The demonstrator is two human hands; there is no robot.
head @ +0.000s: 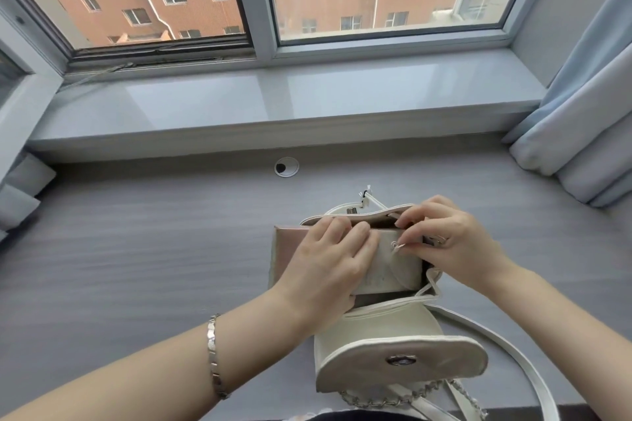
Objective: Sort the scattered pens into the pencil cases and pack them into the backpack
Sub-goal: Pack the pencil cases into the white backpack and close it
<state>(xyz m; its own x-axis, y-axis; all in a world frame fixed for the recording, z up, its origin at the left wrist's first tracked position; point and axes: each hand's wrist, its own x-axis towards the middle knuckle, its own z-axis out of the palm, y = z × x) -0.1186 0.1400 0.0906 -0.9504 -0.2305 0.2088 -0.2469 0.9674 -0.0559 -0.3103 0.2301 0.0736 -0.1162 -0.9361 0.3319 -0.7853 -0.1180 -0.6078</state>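
A small cream backpack [379,328] lies on the grey desk with its flap [403,362] folded toward me and its mouth open. A beige pencil case [400,267] with a snap button sits partly inside the mouth. A pink pencil case [285,249] lies beside it at the left, half out of the bag. My left hand [328,270] rests over both cases, its fingers curled on the beige one. My right hand [451,243] pinches the beige case's top edge near the bag's far rim. No loose pens are visible.
The bag's white strap [513,352] loops across the desk at the right, and a chain [386,398] lies by the near edge. A round cable hole [286,167] sits behind the bag. A window sill [273,106] runs along the back, curtains [581,133] hang right.
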